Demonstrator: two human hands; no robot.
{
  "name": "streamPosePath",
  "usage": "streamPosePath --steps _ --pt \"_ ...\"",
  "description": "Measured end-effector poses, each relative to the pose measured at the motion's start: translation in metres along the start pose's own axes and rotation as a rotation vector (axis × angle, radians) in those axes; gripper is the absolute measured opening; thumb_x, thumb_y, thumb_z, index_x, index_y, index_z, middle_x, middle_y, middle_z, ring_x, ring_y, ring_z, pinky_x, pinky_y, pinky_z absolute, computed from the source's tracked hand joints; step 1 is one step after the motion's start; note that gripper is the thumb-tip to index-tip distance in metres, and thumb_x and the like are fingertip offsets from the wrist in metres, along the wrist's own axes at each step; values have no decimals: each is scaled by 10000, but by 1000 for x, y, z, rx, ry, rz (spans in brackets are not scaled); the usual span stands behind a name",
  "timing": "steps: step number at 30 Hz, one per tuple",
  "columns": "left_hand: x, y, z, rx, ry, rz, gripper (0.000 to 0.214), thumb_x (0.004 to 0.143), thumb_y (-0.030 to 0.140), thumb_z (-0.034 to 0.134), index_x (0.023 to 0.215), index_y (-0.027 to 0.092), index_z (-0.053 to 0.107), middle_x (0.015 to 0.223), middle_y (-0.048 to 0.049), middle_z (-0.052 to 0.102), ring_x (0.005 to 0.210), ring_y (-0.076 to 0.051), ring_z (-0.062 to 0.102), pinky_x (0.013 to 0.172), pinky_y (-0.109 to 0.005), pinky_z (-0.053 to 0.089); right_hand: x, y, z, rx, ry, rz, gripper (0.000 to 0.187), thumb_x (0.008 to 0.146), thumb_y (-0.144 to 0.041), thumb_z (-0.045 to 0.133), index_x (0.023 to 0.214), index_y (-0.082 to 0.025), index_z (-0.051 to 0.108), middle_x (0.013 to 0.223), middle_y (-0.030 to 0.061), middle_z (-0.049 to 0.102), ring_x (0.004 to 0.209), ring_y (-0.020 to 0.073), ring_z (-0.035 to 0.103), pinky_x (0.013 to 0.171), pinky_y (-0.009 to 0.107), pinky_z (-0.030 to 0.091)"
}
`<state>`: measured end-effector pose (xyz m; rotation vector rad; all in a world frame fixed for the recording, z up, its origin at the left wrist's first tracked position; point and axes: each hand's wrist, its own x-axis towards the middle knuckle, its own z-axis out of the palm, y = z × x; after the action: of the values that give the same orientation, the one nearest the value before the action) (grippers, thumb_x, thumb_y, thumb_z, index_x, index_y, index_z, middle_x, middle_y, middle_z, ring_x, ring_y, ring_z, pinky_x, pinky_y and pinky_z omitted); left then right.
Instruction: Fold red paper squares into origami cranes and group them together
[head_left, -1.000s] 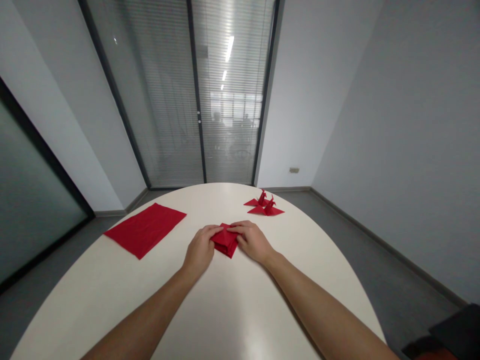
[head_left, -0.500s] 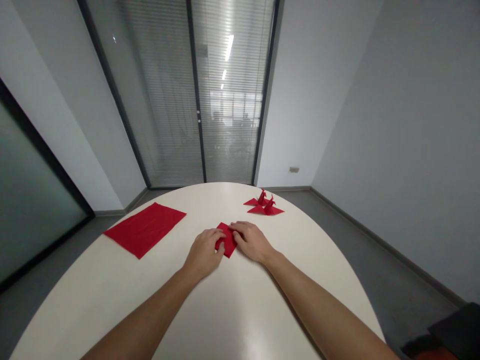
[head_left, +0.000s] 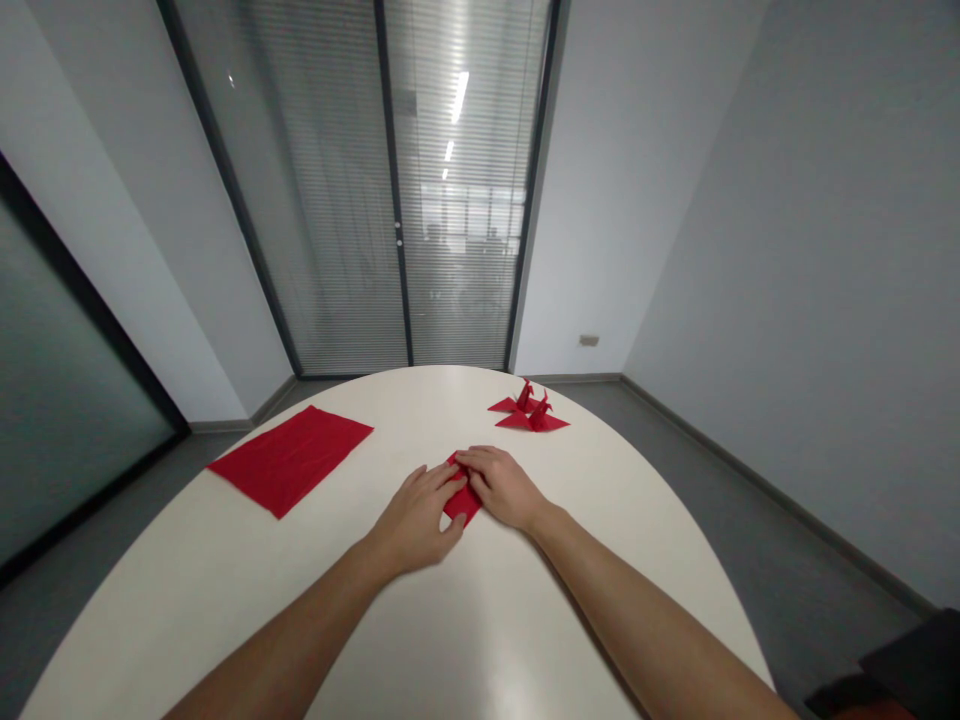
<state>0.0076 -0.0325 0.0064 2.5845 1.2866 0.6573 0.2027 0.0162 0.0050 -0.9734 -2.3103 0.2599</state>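
Both hands lie open, palms down, pressing, not gripping: L hand (head_left: 416,515) has slid over the folded red paper (head_left: 463,503), R hand (head_left: 504,487) pins its far edge. Less paper shows vs 1 s ago, so the fold looks creased flat. Long axis approx near-far between the hands, near tip pointing at the wearer.

Table (head_left: 480,620): folded paper (head_left: 465,505) at centre, under left hand (head_left: 414,515) and right hand (head_left: 501,485). Sheets (head_left: 291,458) at left edge. Cranes (head_left: 529,412) at far edge, right of centre.
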Motion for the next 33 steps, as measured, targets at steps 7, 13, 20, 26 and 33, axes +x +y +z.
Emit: streamPosePath --steps 7,13,20,26,33 --pt "-1 0 3 10 -10 -45 517 915 317 551 1429 272 512 1536 -101 468 1436 -291 408 1187 -554 277 -3 11 6 -53 -76 10 513 862 -64 472 1353 -107 614 1391 148 607 1307 270 544 1156 464 385" --pt "1 0 8 172 -116 -175 607 990 425 403 1547 195 330 1619 -110 316 1503 -292 275 1211 -549 201 0 0 -1 -68 -90 -75 457 881 -98 484 1295 -166 664 1345 92 654 1242 241 579 1137 442 395" --pt "2 2 7 337 -175 -263 575 1003 297 272 1544 108 326 1631 -133 264 1519 -280 228 1216 -529 196 1 -4 -3 -103 -125 -17 432 921 -163 481 1317 -143 652 1367 96 638 1194 252 578 1087 416 420" --pt "2 6 7 390 -116 -367 569 983 260 314 1506 46 378 1599 -200 312 1501 -314 271 1204 -538 220 -1 -12 -8 -134 -186 -16 476 935 -266 495 1373 -112 599 1435 122 576 1247 282 535 1112 431 382" --pt "1 -2 8 279 -146 -151 607 949 172 308 1552 97 299 1633 -117 257 1514 -232 249 1215 -474 256 -5 -21 -8 -221 -336 109 618 955 -286 395 1540 -88 361 1595 133 348 1446 352 345 1196 521 259"
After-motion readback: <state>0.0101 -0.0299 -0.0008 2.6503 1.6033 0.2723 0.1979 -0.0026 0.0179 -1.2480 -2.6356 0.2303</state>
